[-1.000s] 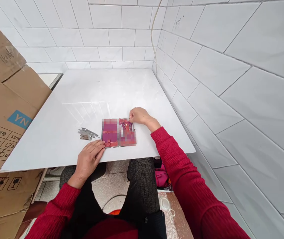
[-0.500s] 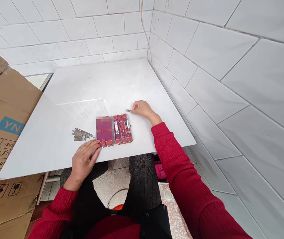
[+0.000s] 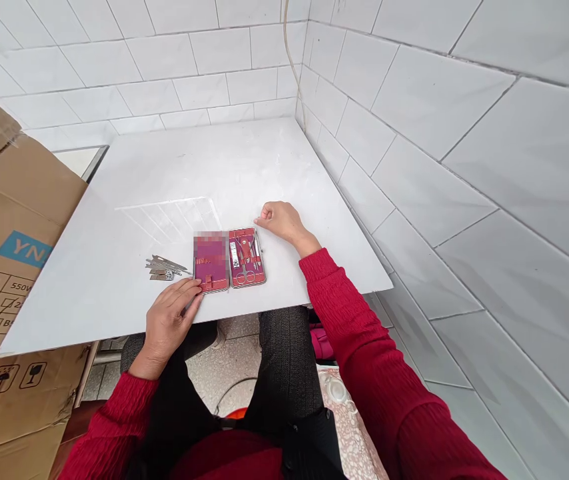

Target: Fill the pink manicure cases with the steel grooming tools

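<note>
An open manicure case (image 3: 211, 263) with a red-purple lining lies near the table's front edge. Its right half holds scissors (image 3: 245, 274), a nail clipper (image 3: 234, 255) and other small metal tools. At the case's lower left corner, my left hand (image 3: 172, 317) grips the edge between thumb and fingers. Just beyond the upper right corner, my right hand (image 3: 283, 221) is closed in a pinch; whatever its fingertips hold is hidden. Left of the case lies a small pile of loose metal tools (image 3: 163, 267), a nail clipper among them.
The white table (image 3: 164, 163) meets tiled walls at the back and right. A large cardboard box (image 3: 19, 287) stands along the left side. A thin hose (image 3: 292, 67) hangs in the corner. My legs (image 3: 289, 360) are below the front edge.
My right hand has shifted slightly left, towards the case. The small metal tool that stuck out from its fingertips no longer shows. My left hand stays on the case corner.
</note>
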